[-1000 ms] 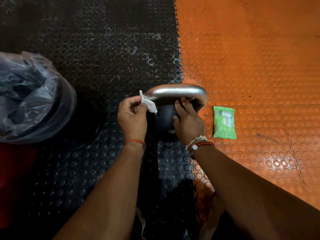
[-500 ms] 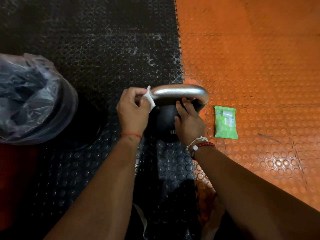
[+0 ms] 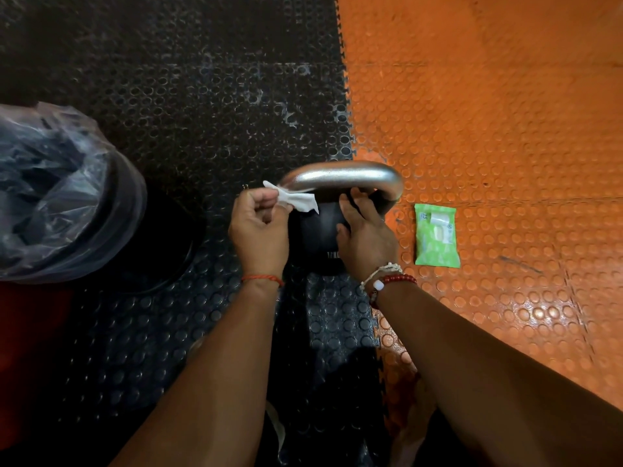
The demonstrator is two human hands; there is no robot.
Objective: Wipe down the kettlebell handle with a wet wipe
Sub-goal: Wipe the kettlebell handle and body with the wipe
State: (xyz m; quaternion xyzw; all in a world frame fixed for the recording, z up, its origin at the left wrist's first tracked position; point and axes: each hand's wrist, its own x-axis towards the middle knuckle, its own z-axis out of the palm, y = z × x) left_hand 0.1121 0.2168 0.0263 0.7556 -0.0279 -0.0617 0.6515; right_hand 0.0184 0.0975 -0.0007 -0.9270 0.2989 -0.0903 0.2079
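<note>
A black kettlebell (image 3: pixel 318 235) with a silver handle (image 3: pixel 340 178) stands on the floor where the black and orange mats meet. My left hand (image 3: pixel 258 232) pinches a white wet wipe (image 3: pixel 296 198) at the handle's left end, just below the metal. My right hand (image 3: pixel 365 235) rests on the black body under the handle, fingers straight and pointing up toward the bar.
A green wet wipe pack (image 3: pixel 436 234) lies flat on the orange studded mat (image 3: pixel 505 129), right of the kettlebell. A bin lined with a clear plastic bag (image 3: pixel 57 193) stands at the left on the black studded mat (image 3: pixel 202 96).
My left hand has pulled the wipe off the handle's left end, down and slightly toward me, and the wipe now hangs looser. My right hand has stayed on the body.
</note>
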